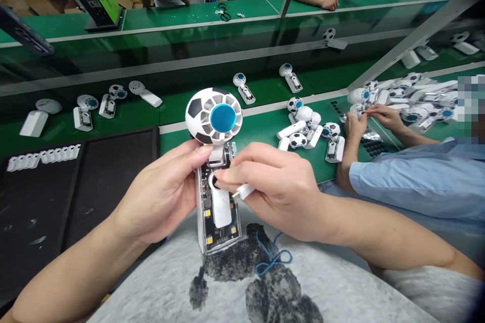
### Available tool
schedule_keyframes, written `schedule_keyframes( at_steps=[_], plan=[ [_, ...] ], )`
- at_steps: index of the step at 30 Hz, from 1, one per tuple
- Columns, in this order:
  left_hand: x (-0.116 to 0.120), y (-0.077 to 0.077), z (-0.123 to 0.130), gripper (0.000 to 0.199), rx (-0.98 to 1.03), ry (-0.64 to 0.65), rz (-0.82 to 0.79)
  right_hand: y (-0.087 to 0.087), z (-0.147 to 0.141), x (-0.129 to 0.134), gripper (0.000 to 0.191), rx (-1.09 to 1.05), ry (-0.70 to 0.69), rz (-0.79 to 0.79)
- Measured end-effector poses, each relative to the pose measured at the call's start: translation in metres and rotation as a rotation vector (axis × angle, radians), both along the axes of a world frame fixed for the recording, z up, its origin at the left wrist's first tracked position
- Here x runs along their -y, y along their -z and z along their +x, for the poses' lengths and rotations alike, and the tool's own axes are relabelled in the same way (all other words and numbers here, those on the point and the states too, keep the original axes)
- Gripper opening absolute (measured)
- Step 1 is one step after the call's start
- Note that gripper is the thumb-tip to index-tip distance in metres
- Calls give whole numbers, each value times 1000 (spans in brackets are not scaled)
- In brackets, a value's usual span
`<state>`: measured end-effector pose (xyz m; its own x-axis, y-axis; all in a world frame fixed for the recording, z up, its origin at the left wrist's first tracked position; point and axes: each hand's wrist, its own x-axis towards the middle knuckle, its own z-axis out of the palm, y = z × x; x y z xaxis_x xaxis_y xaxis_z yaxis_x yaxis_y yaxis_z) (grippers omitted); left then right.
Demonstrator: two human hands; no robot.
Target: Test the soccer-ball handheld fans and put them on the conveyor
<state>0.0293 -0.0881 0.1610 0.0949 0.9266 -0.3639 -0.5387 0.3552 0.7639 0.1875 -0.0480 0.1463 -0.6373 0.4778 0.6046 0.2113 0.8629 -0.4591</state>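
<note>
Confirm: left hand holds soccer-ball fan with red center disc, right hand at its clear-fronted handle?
No: head view shows the center disc is blue, not red. The left hand does hold the soccer-ball fan, right hand at its handle.

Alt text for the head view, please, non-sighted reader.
A person's left hand holds a white plastic device with a football-patterned ball head and clear front. The right hand holds a white plug, its fingers at the device's front. Similar devices lie on a green work surface beyond; a co-worker's light blue sleeve shows at right.
</note>
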Motion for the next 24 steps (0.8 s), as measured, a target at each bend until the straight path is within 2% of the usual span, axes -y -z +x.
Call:
schedule_keyframes(
  at_steps=[4, 7, 13, 16, 18, 21, 24],
  plan=[
    [-2, 2, -3, 22, -23, 14, -8, 0, 0, 2, 22, 129, 49, 217],
    [-4, 3, -7, 20, -45, -25, -10, 3, 2, 2, 23, 174, 32, 350],
    [-11, 11, -8, 18, -68, -74, -8, 18, 0, -3, 36, 319, -18, 411],
    [-26, 23, -10, 15, -57, -101, -51, 26, -6, -13, 34, 384, -7, 232],
    [-48, 35, -16, 16, -67, -118, -64, 30, -8, -24, 38, 294, 54, 33],
    [-98, 62, -35, 16, -154, -143, -50, 39, 0, -40, 44, 78, 194, -222],
    [-163, 97, -63, 11, -246, -177, -149, 63, 18, -55, 30, -23, 332, -376]
  ],
)
